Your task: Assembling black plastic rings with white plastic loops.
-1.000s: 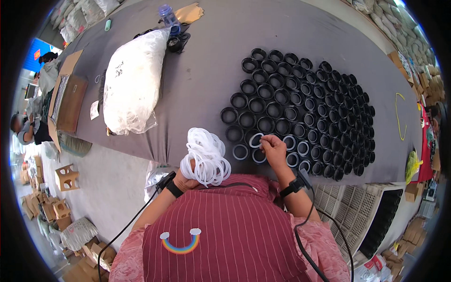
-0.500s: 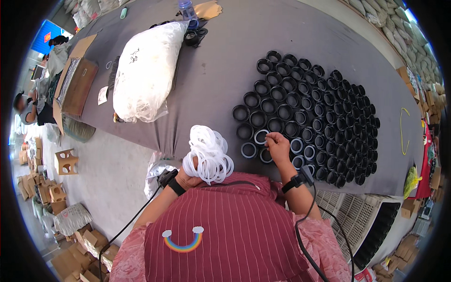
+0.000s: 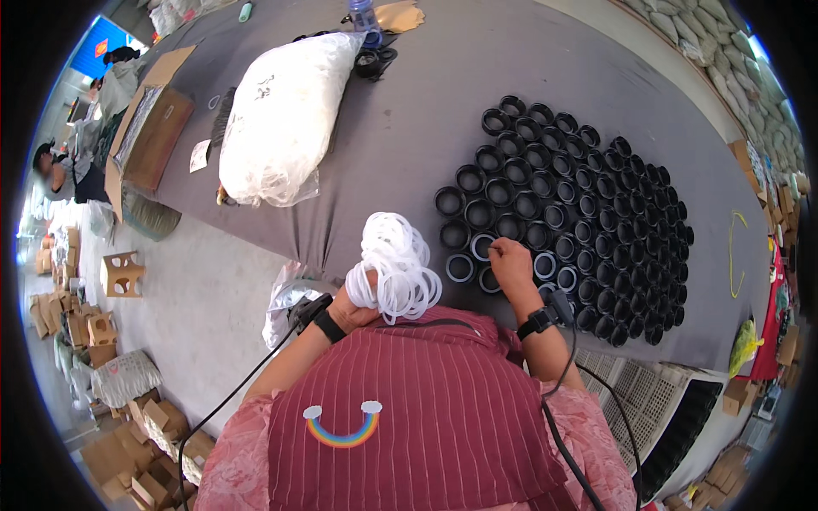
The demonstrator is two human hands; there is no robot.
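A loose bunch of translucent white rings (image 3: 396,264) is gripped in my left hand (image 3: 358,305), close to the table's near edge. My right hand (image 3: 513,268) is closed, thumb and fingertips pinched at the edge of one white ring (image 3: 482,247) that sits on the top of a black ring-shaped part. Many such black parts (image 3: 527,204) stand upright in packed rows on the right of the table. A few of the nearest, such as the one in front (image 3: 460,268), carry a white ring on their rims; my right hand and wrist hide some others.
A full white plastic bag (image 3: 285,115) lies on the grey-covered table (image 3: 409,119) at the left. An open carton (image 3: 153,128) stands beyond it. Grey crates (image 3: 630,396) sit below the table's near right edge. Cables (image 3: 247,392) run from both wrists.
The whole view has shifted slightly, moving the table's things rightward. My right hand stays at the same white ring, and my left hand still holds the bunch.
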